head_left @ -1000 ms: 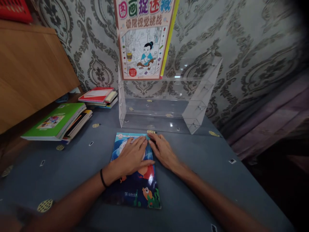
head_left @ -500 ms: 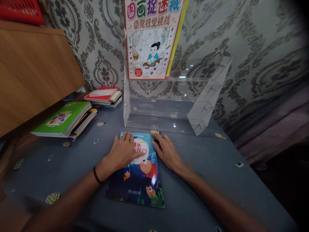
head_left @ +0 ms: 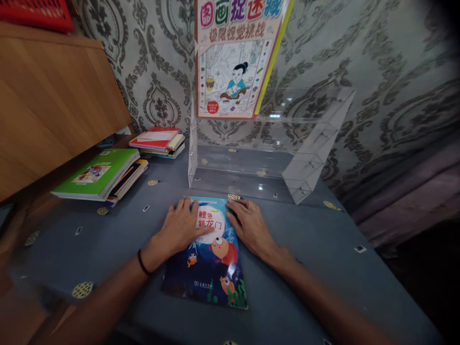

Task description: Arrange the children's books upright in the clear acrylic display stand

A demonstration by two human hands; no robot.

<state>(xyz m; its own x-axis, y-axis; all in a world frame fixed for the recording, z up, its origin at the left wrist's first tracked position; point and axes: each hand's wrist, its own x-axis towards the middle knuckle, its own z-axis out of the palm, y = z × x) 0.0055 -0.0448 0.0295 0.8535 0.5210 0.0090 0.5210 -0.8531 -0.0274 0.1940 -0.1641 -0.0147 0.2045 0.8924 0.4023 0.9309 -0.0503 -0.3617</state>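
Flat on the table lay the dark-blue book, front cover up, top edge towards the clear stand, and here were 2 bare hands at its upper end! The left hand lay palm down over the upper left corner, fingers pointing away, thumb stretched across to the red title lettering; a black band circled that wrist. Opposite, the right hand angled in along the upper right edge, its fingers gently bent, its forearm slanting up from the lower right. As for grip, the left was loosely spread, resting on the cover; the right touched the edge near the corner, though whether it pinched anything you could not tell. Out across the grey-blue top, scattered with yellow speckled motifs, the stand rose just beyond, another book upright at its upper left. Over on the left, 2 stacks: 1 topped with green, 1 behind with red. Past them, a wooden cabinet and a red basket; behind everything, the scroll-patterned wall, with purplish cloth hanging at right.
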